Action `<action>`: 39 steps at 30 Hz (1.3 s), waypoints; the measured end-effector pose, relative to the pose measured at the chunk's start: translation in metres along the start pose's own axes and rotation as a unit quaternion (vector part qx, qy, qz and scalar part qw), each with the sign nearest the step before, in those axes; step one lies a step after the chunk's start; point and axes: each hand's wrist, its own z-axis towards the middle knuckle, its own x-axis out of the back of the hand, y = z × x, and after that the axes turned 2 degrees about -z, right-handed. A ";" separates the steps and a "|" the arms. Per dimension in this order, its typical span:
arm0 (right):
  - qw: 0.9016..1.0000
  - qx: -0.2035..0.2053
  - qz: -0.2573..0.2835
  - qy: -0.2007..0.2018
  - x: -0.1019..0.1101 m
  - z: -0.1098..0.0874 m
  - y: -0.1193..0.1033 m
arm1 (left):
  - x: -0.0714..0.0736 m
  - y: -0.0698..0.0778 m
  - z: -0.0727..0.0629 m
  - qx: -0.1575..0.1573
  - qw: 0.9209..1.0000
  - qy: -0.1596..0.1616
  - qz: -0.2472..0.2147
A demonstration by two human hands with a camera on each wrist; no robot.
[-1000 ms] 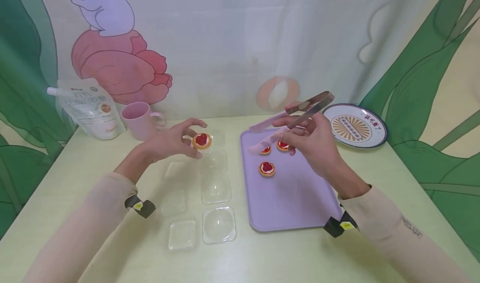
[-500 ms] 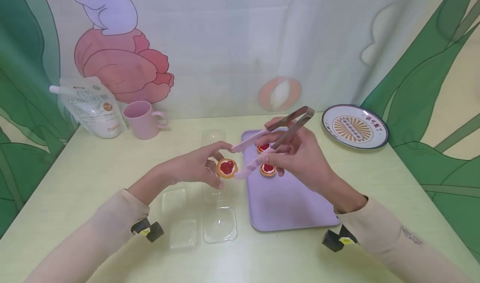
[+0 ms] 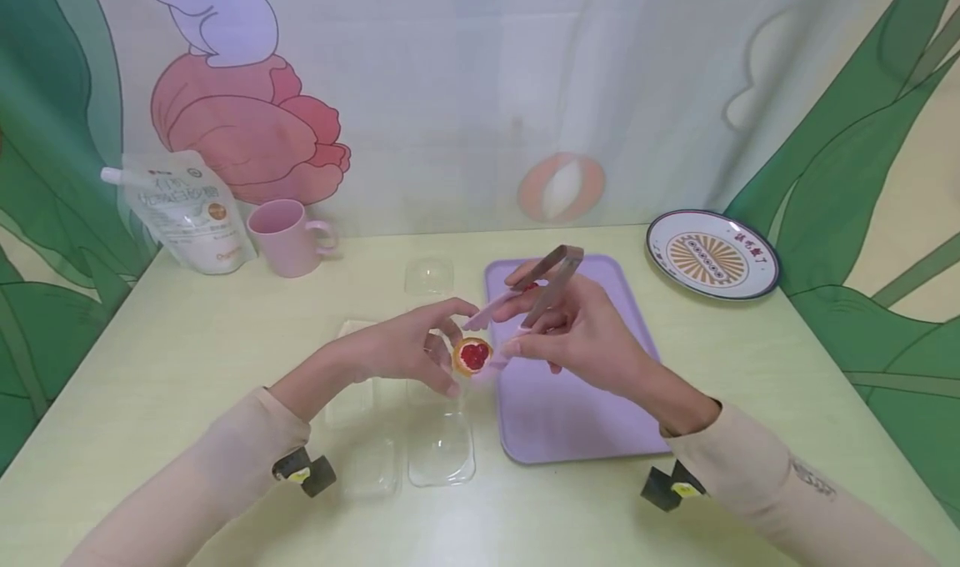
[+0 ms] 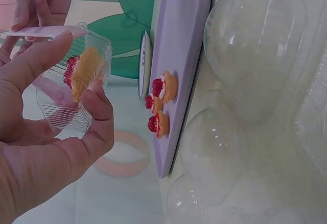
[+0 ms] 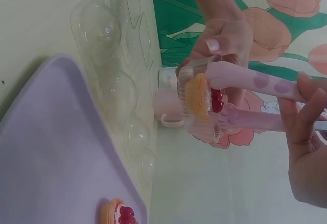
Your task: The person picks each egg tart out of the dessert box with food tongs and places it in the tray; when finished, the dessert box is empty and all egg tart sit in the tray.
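My left hand (image 3: pixel 405 346) grips a small clear plastic box (image 4: pixel 64 114) by its sides, raised over the left edge of the purple tray (image 3: pixel 585 417). Inside the box sits a tart (image 3: pixel 473 356) with white cream and red berries on top. My right hand (image 3: pixel 588 325) holds metal tongs (image 3: pixel 555 288) with pale pink tips. Those tips (image 5: pixel 232 117) reach to the box's open side, beside the berries, spread apart around the tart's top. Three similar tarts (image 4: pixel 166 86) lie on the tray, mostly hidden behind the right hand in the head view.
Several clear domed lids (image 3: pixel 441 450) and shallow clear boxes (image 3: pixel 367 467) stand in rows left of the tray. A pink mug (image 3: pixel 283 242) and a white spouted pouch (image 3: pixel 191 217) are at the back left. A patterned plate (image 3: pixel 712 254) leans at the back right.
My left hand has carried the boxed tart rightward and nearer to me. The right hand has brought the tongs down and left, their tips now meeting the box.
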 end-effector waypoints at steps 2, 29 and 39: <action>1.000 0.000 -0.013 -0.007 -0.001 0.000 0.000 | -0.001 -0.001 0.001 0.000 1.000 0.000 0.001; 0.997 0.020 -0.073 -0.033 -0.013 0.005 0.005 | -0.007 -0.010 0.001 -0.018 1.000 0.005 0.003; 0.998 0.028 -0.057 -0.020 -0.012 0.006 0.003 | -0.006 -0.008 0.000 -0.020 1.000 0.009 -0.006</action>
